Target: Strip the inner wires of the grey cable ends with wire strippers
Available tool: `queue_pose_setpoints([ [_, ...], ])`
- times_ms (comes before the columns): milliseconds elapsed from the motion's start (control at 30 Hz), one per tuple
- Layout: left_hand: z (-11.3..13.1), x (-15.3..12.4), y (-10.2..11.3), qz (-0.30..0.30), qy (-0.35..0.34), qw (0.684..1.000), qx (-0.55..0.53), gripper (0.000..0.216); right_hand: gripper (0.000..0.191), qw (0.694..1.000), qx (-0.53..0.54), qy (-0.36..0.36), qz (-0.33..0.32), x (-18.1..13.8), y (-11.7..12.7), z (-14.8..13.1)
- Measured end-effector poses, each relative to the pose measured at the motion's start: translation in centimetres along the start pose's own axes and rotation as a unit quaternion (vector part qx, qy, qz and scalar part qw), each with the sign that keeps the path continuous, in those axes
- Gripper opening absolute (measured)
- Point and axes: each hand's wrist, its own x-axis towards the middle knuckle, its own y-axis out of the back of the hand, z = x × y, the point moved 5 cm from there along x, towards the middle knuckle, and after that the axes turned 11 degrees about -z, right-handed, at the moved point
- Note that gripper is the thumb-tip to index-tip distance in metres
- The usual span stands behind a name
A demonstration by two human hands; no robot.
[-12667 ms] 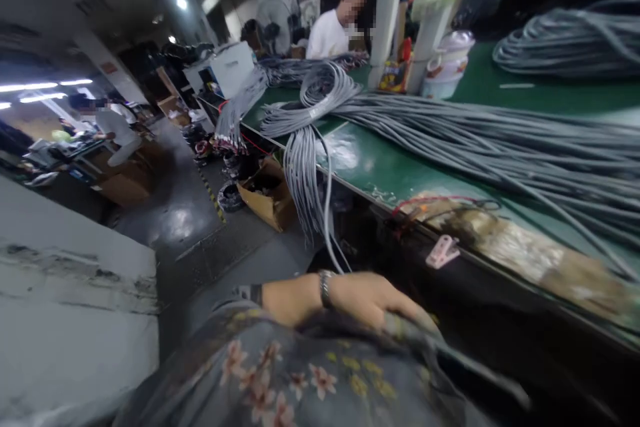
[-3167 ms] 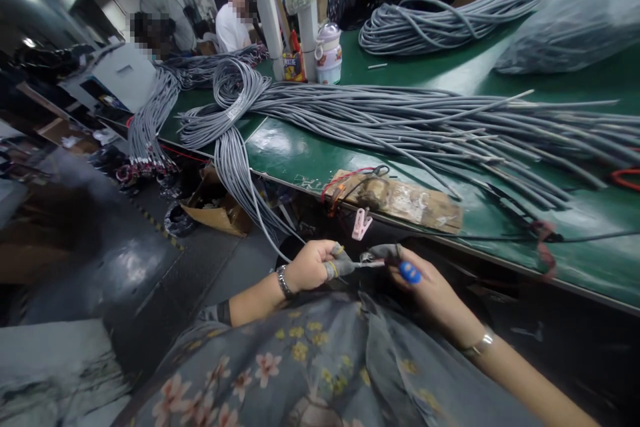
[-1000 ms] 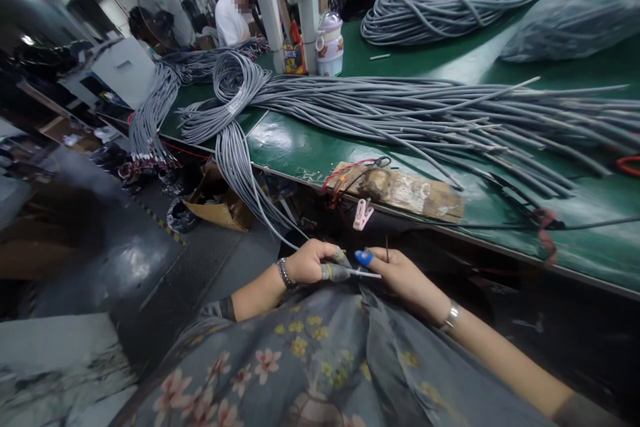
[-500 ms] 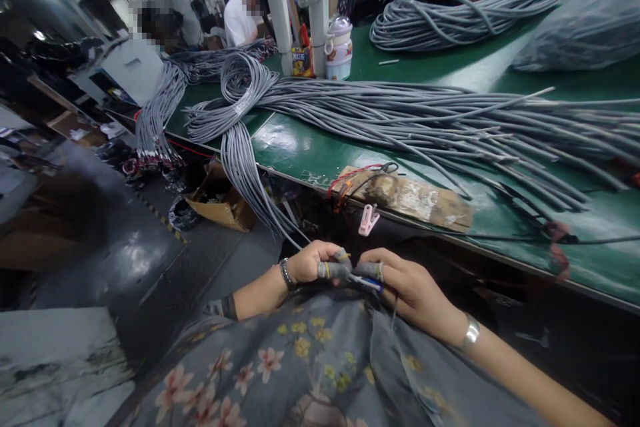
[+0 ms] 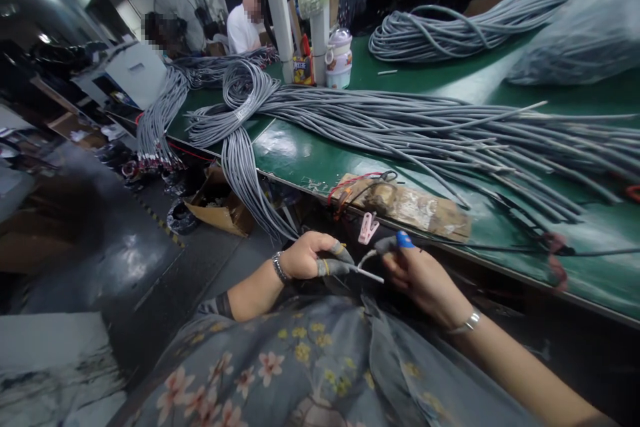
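Note:
My left hand [image 5: 311,257], in grey finger covers with yellow bands, is closed in a pinch on a grey cable. The cable's pale end [image 5: 370,274] sticks out to the right past my fingertips. A second grey strand [image 5: 369,255] forks off at the same point, and my right hand [image 5: 425,277] pinches its far part. Whether that strand is split sheath or a core, I cannot tell. Blue wrapping [image 5: 404,239] covers my right thumb, and a grey cover is on a finger. Just above both hands, a pink clip [image 5: 369,228] hangs at the bench edge.
Long grey cables [image 5: 345,113] lie across the green bench [image 5: 285,150], with a tied coil [image 5: 245,97] at the left. A worn wooden board [image 5: 405,203] sits on the near edge. Behind are a cup [image 5: 339,60], a plastic bag [image 5: 580,33] and a person in white [image 5: 243,27].
My right hand has moved slightly right and turned, drawing the strand away from the cable end. The fork between them now shows. My left hand keeps its pinch.

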Motion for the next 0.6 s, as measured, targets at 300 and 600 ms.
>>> queue_pose_setpoints([
  [300, -1.7, 1.2, 1.1, 0.134, 0.032, 0.988, -0.073, 0.051, 0.062, 0.994, -0.048, 0.094, 0.002, 2.1, -1.9, -2.0],
  [600, -2.7, 2.1, 0.7, 0.130, 0.047, 0.979, -0.147, 0.053, 0.054, 0.991, 0.098, 0.089, 0.004, 3.4, -2.1, -1.8],
])
